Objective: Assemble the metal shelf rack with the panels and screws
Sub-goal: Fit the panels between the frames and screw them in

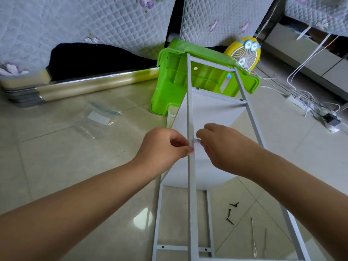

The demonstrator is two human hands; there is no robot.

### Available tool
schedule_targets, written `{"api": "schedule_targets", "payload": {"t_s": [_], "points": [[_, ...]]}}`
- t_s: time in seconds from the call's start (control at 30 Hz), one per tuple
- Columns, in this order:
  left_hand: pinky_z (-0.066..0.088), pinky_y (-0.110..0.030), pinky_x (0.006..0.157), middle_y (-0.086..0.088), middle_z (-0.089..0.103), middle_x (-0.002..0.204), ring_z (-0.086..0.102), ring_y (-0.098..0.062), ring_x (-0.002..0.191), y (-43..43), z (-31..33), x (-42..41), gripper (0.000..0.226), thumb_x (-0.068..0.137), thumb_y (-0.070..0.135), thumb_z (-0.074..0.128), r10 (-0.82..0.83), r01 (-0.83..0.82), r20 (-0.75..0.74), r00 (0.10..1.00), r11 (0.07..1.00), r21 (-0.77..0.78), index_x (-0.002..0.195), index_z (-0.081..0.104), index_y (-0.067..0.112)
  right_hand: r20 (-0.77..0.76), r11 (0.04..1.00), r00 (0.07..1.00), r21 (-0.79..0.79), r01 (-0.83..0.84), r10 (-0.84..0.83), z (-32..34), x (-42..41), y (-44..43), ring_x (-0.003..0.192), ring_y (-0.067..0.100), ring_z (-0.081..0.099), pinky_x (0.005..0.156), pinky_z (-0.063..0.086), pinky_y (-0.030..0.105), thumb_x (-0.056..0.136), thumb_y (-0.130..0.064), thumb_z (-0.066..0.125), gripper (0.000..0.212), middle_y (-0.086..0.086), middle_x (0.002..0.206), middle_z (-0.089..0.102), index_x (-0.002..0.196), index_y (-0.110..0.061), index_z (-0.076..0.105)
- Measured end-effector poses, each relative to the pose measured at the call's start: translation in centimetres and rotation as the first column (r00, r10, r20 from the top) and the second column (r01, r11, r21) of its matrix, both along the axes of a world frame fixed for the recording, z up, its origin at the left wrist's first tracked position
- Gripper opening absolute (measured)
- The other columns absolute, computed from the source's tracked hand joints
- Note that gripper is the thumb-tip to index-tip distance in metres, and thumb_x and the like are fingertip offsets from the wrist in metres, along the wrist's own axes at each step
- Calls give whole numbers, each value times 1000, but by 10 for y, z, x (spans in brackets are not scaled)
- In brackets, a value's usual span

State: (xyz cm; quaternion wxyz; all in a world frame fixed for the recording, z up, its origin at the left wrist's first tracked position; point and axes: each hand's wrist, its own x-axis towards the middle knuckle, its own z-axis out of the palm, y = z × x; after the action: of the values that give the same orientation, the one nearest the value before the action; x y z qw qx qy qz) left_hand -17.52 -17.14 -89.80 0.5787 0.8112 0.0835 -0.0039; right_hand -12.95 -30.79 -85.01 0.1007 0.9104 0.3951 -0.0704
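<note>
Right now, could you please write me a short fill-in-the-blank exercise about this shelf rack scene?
1. The left hand and right hand both pinch at the upright post, whose paint is ____.
2. The plastic stool lying on its side behind the rack is ____.
3. The loose screws on the floor tiles are ____.
4. The small fan with a cartoon face has a ____ body.

Missing words: white; green; black; yellow.
</note>
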Motion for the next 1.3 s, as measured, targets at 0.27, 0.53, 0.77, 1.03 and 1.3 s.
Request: {"api": "schedule_targets", "payload": {"t_s": [0.27, 0.53, 0.77, 1.03, 1.3], "points": [[45, -9, 64, 10, 62, 69, 58, -1, 68, 0, 4, 1, 10, 75, 15, 74, -4, 4, -3, 1000, 1000, 7, 84, 72, 9, 16, 991, 997, 112, -76, 75, 2, 14, -13, 82, 37, 60, 68, 50, 44, 83, 4, 49, 24, 16, 92, 61, 101, 2, 65], [41, -8, 60, 8, 63, 71, 56, -1, 62, 2, 4, 5, 14, 74, 16, 75, 3, -3, -11, 1000, 1000, 21, 87, 71, 11, 57, 965, 994, 239, -108, 97, -2, 17, -13, 58, 37, 60, 49, 51, 41, 75, -5, 48, 21, 17, 66, 63, 81, 2, 67], [50, -27, 76, 4, 59, 66, 56, -11, 63, 1, 7, 17, 12, 74, 13, 74, 1, -4, -58, 998, 998, -55, 83, 67, 9, 69, 982, 980, 34, -187, 184, 6, 17, -10, 58, 34, 54, 48, 40, 32, 74, 7, 60, 10, 14, 70, 56, 81, -1, 61], [55, -23, 64, -10, 60, 61, 55, -16, 56, 3, 13, 22, 19, 74, -1, 71, -39, 8, -190, 981, 986, -164, 67, 58, 11, 117, 998, 993, -65, -14, 21, 2, 5, -4, 73, 20, 36, 63, 32, 30, 93, -8, 38, 11, 0, 84, 34, 102, -11, 45], [55, -33, 75, -10, 60, 62, 57, -19, 61, 2, 12, 22, 20, 74, -1, 71, -28, 1, -173, 984, 988, -157, 65, 58, 12, 202, 1000, 979, -1, 23, -23, -9, 2, -10, 59, 23, 35, 45, 30, 29, 76, 2, 62, 15, 7, 74, 49, 88, -5, 54]]}}
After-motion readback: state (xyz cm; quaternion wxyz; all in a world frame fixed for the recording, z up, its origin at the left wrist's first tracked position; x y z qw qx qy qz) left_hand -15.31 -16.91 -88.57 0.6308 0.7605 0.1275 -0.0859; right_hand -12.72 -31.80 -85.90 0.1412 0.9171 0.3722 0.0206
